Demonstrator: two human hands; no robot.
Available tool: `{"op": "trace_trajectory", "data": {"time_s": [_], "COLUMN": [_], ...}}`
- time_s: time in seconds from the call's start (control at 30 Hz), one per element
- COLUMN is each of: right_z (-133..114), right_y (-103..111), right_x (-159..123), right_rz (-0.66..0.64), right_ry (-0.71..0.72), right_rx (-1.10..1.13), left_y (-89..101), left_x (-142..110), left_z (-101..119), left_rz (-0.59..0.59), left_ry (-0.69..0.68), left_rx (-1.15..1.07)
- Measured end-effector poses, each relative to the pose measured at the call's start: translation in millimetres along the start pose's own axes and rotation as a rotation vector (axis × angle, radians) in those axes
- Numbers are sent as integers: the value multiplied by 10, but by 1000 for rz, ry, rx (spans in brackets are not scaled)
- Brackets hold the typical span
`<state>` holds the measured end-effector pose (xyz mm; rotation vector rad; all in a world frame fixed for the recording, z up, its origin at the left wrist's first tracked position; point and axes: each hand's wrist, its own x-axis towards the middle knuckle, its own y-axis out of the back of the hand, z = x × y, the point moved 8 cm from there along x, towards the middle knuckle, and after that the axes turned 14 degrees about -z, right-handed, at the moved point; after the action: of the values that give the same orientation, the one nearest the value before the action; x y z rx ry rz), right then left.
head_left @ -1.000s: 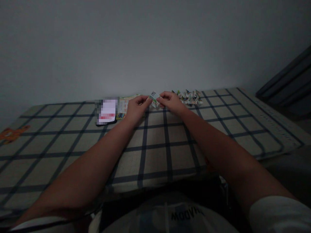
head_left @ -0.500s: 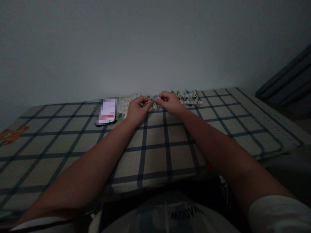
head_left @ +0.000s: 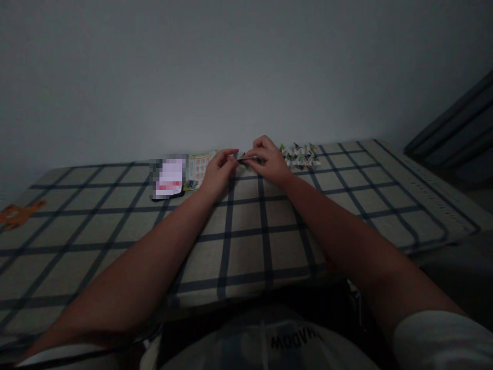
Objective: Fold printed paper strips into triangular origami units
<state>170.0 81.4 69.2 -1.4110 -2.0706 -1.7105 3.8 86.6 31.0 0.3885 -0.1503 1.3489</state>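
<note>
Printed paper, a small folded piece point(head_left: 246, 160), is pinched between both hands at the far middle of the checked desk point(head_left: 246, 241). Left hand point(head_left: 218, 172) grips its left end with thumb and fingers; right hand point(head_left: 268, 162) closes on its right end. Folded paper shapes point(head_left: 301, 154) sit just right, a phone point(head_left: 168, 178) and leaflet point(head_left: 197, 168) left.

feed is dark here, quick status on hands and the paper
Left hand and right hand pinch folded paper piece between fingertips. Pile of folded pieces beside right hand. Nothing in the way.
</note>
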Motion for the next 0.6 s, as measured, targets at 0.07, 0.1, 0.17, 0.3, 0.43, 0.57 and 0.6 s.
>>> {"op": "trace_trajectory", "data": {"time_s": [0.07,0.1,0.17,0.3,0.43,0.57,0.6], "right_z": [-19,-21,-21,-52,-89,-109,-116], "right_y": [-2,-3,-8,-38,-49,-53,-51], "right_x": [-4,-4,-2,0,-13,-30,-31], "right_rz": [-16,-26,-42,-72,-72,-87,-88], "right_ry": [6,4,2,42,62,47,47], "right_rx": [-38,-52,-60,-32,-33,-16,-3], "left_y": [-36,-65,-119,-105,-46,6,20], "left_x": [23,29,27,6,-32,-28,-25], "left_z": [-111,-158,-203,-78,52,49,39], "left_rz": [-40,-66,-111,-78,0,36,42], "left_ry": [82,127,187,95,-18,-38,-39], "left_rx": [-126,-183,-260,-169,-23,73,94]}}
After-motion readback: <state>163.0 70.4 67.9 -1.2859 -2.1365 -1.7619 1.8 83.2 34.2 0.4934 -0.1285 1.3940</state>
